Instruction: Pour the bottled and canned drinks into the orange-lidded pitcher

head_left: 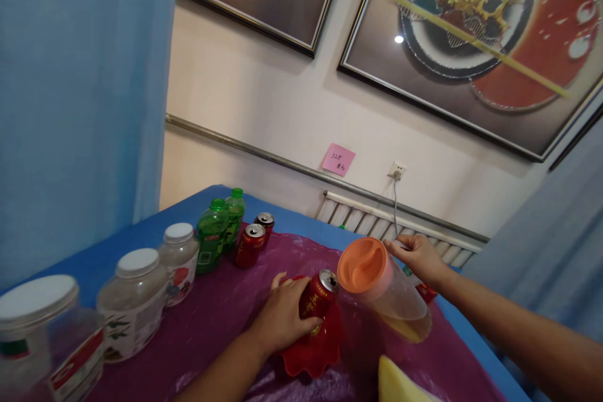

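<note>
My left hand (282, 317) is wrapped round an opened red can (319, 295), holding it over a red wavy-edged dish (315, 355). To the right, my right hand (417, 257) grips the handle side of a clear pitcher (398, 311) with an orange lid (363, 266). The pitcher is tilted, its lid toward the can, with some yellowish liquid low in it. A small gap separates lid and can; no stream of liquid shows between them.
On the left stand jars with white lids (137, 262), green bottles (210, 235) and two more red cans (249, 246). A yellow object (400, 383) lies at the front on the purple sheet (188, 352). A radiator (362, 217) is behind.
</note>
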A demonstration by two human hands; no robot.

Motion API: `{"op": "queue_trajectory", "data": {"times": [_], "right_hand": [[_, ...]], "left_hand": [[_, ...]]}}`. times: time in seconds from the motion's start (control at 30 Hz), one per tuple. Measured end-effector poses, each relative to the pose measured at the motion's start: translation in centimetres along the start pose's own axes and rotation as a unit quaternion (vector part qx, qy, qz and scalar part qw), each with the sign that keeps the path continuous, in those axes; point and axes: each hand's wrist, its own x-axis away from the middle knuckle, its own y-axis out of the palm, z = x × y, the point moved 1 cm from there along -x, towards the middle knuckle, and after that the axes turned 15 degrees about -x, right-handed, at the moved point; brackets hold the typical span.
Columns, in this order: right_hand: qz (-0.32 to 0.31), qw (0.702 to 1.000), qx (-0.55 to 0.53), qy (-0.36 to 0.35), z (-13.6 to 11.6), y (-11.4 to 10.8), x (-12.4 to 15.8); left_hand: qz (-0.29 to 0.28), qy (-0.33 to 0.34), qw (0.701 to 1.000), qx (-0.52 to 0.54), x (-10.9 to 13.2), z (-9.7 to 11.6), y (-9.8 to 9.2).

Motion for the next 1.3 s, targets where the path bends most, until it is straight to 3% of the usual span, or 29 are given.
{"op": "queue_trajectory", "data": {"times": [1.3], "right_hand": [[0.003,1.000,0.007,0.003,0.59,-0.20,0.04]], "left_hand": [[-0.004,0.010,1.000,0.004,-0.10,-0.36,0.54]]}}
